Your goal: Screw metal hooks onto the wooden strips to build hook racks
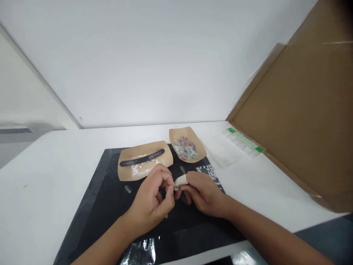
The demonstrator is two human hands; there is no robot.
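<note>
My left hand (154, 197) is closed in a pinch over the black mat, its thumb and forefinger meeting my right fingertips. A small pale, shiny piece (177, 188) sits between the two hands, mostly hidden by fingers. My right hand (205, 193) is also closed on it, and its forefinger wears a cream finger cover (181, 180). Clear false nails lie near the hands: one (128, 189) left of my left hand, one (182, 169) behind the fingers, another (185, 200) just below my right fingers.
A brown paper tray (122, 173) holds a dark nail file (142, 159) and small white bits. Another paper tray (173, 133) holds many clear and reddish pieces. White tabs (211, 172) lie by the black mat's (93, 206) right edge. A green-labelled clear pack (245, 140) lies near cardboard (298, 121).
</note>
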